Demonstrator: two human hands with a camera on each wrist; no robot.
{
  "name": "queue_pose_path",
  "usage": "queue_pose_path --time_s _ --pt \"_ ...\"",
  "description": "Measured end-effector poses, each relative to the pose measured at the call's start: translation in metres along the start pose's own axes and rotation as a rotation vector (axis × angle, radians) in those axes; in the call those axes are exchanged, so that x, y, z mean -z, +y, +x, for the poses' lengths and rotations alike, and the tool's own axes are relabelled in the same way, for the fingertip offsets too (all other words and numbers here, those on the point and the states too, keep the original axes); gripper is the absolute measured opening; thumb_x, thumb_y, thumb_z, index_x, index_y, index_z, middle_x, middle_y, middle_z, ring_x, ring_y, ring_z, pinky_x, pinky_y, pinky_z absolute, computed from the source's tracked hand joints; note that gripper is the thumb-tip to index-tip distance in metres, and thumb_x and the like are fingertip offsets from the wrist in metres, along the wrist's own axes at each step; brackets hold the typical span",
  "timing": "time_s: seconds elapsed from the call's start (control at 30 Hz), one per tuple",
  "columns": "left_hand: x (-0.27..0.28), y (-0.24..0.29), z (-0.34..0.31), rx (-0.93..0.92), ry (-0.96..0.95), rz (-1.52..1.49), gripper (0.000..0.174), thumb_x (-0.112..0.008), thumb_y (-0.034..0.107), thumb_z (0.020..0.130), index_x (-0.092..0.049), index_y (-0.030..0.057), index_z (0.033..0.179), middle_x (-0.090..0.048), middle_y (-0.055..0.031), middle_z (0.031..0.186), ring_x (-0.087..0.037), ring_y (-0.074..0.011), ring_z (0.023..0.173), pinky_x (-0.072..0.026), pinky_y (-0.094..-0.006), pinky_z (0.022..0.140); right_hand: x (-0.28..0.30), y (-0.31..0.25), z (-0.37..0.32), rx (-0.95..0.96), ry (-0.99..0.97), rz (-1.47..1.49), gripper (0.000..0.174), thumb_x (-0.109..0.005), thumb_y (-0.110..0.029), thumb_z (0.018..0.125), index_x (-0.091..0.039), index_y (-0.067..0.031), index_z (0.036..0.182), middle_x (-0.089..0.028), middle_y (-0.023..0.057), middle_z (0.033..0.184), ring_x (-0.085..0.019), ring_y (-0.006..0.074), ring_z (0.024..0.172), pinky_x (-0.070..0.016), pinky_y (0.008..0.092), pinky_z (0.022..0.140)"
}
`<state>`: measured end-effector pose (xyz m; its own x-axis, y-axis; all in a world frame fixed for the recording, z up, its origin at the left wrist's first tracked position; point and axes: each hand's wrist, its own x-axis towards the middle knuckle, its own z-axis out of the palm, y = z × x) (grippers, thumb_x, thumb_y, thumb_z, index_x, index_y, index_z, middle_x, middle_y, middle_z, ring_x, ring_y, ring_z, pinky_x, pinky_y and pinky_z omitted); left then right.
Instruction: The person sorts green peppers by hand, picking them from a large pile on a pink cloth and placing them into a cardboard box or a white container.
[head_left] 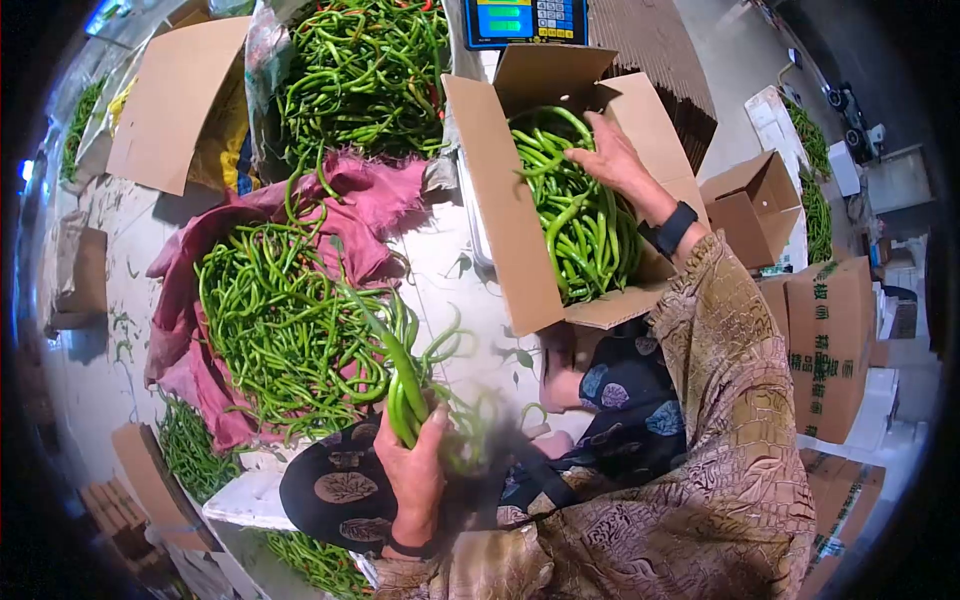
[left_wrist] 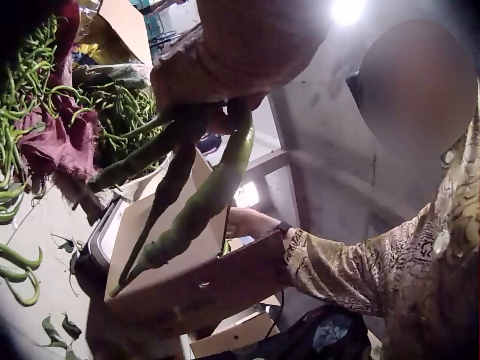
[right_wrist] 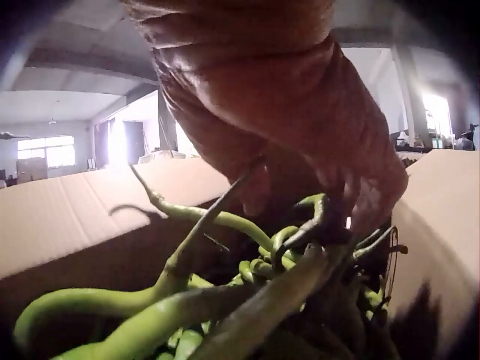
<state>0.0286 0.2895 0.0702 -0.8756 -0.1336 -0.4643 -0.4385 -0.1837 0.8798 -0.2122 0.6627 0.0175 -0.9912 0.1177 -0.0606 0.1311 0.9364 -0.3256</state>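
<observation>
**Bunch [head_left: 405, 385] of green peppers at six o'clock, carton [head_left: 510, 200] at one**

Largest in the head view is the carton, an open cardboard box at one o'clock. Its flaps stand up and it is filled with packed peppers [head_left: 585, 230] lying lengthwise. At nine o'clock a loose heap [head_left: 285, 320] of the same long peppers lies on a pink cloth [head_left: 185, 270]. The bunch, several peppers side by side, is held over the lap.

The peppers look light, bendy and smooth-skinned, with thin stems that could snap. A wrap round the thick middle of the bundle seems safer than pulling on stems. A hard squeeze would likely bruise them.

The left hand [head_left: 415, 475] is raised with its fingers [left_wrist: 225, 71] clenched round one end of the bunch. The rest of the bunch sticks out toward twelve o'clock. The right hand [head_left: 612, 155] reaches with a long arm into the carton, palm down on the packed peppers. Its fingertips [right_wrist: 352, 202] dip among them, but I cannot tell whether they pinch one.
</observation>
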Motion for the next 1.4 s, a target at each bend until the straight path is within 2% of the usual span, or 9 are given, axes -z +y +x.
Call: queue_pose_path --time_s 0.33,0.47,0.53,0.63,0.8,0.93,1.13,1.27,1.4 --pt "-0.006 -0.003 0.0 0.028 -0.033 0.064 0.022 -0.067 0.005 0.081 -0.06 -0.0019 0.101 -0.06 -0.0023 0.082 -0.054 -0.0093 0.067 -0.0441 -0.0237 0.063 0.009 0.024 0.023 -0.274 0.21 -0.001 0.049 -0.067 -0.017 0.074 -0.056 -0.0038 0.12 -0.062 0.0247 0.108 -0.058 0.0394 0.105 -0.0472 0.0462 0.089" --pt "-0.005 -0.009 0.003 0.055 -0.041 0.025 0.028 -0.067 0.006 0.082 -0.06 -0.0009 0.108 -0.061 -0.0026 0.091 -0.056 -0.0094 0.078 -0.0466 -0.0237 0.07 0.004 -0.014 0.001 -0.018 0.194 -0.231 0.044 -0.065 -0.012 0.074 -0.058 -0.0078 0.117 -0.059 0.0184 0.098 -0.057 0.0372 0.098 -0.0473 0.0468 0.084" --pt "-0.005 -0.01 0.002 0.054 -0.052 0.028 0.027 -0.067 0.006 0.082 -0.06 -0.0009 0.107 -0.061 -0.0025 0.091 -0.055 -0.0094 0.078 -0.0466 -0.0238 0.07 0.015 -0.042 -0.006 0.475 0.103 -0.022 0.041 -0.062 -0.005 0.074 -0.059 -0.008 0.114 -0.056 0.0165 0.093 -0.057 0.0354 0.098 -0.0478 0.0454 0.082" --pt "-0.008 -0.005 0.001 0.074 -0.101 0.041 0.029 -0.068 0.007 0.082 -0.06 -0.0011 0.108 -0.062 -0.003 0.092 -0.056 -0.0097 0.08 -0.047 -0.0246 0.072 -0.007 -0.048 -0.007 0.446 -0.242 -0.319 0.038 -0.061 0.002 0.068 -0.065 -0.0076 0.105 -0.055 0.0148 0.093 -0.057 0.0338 0.091 -0.0503 0.0401 0.077" --pt "0.0 -0.013 0.005 0.092 -0.046 0.076 0.032 -0.068 0.012 0.082 -0.061 -0.0022 0.11 -0.063 -0.0048 0.092 -0.057 -0.0105 0.079 -0.0477 -0.0253 0.07 -0.019 -0.056 -0.023 0.814 -0.096 -0.435 0.022 -0.059 -0.005 0.072 -0.069 -0.0104 0.091 -0.056 0.0124 0.102 -0.056 0.0283 0.098 -0.0497 0.0381 0.081" --pt "0.005 -0.005 0.008 0.189 -0.133 -0.223 0.044 -0.062 0.019 0.085 -0.049 -0.0049 0.119 -0.058 -0.0068 0.089 -0.054 -0.0124 0.07 -0.0459 -0.0244 0.064 -0.004 -0.029 -0.022 0.823 -0.038 -0.747 0.051 -0.055 0.002 0.076 -0.059 -0.0156 0.124 -0.058 0.0103 0.109 -0.056 0.0288 0.101 -0.0488 0.0357 0.079" --pt "0.007 -0.01 0.009 0.206 -0.33 -0.688 0.054 -0.062 0.015 0.082 -0.041 -0.0005 0.13 -0.059 -0.0117 0.099 -0.058 -0.0187 0.08 -0.0498 -0.0292 0.071 0.076 -0.113 -0.101 0.665 0.061 -0.237 0.038 -0.052 -0.004 0.089 -0.056 -0.0135 0.125 -0.065 0.007 0.095 -0.063 0.0204 0.083 -0.0514 0.0342 0.07" --pt "0.014 -0.014 0.008 0.227 -0.395 -0.858 0.052 -0.054 0.009 0.086 -0.037 -0.0019 0.134 -0.058 -0.0157 0.102 -0.059 -0.0232 0.088 -0.0514 -0.0349 0.077 0.088 -0.162 -0.166 0.449 -0.406 0.555 0.024 -0.059 -0.009 0.088 -0.064 -0.0008 0.11 -0.069 0.0118 0.092 -0.064 0.0156 0.079 -0.0513 0.0275 0.068" --pt "0.016 -0.016 0.003 0.239 -0.427 -0.741 0.053 -0.054 0.016 0.086 -0.036 -0.0032 0.133 -0.058 -0.0189 0.107 -0.061 -0.0247 0.093 -0.0514 -0.0357 0.08 0.051 -0.187 -0.202 0.855 -0.198 0.28 0.028 -0.062 -0.003 0.078 -0.063 -0.0046 0.106 -0.062 0.0104 0.108 -0.062 0.0264 0.092 -0.0506 0.0318 0.077"
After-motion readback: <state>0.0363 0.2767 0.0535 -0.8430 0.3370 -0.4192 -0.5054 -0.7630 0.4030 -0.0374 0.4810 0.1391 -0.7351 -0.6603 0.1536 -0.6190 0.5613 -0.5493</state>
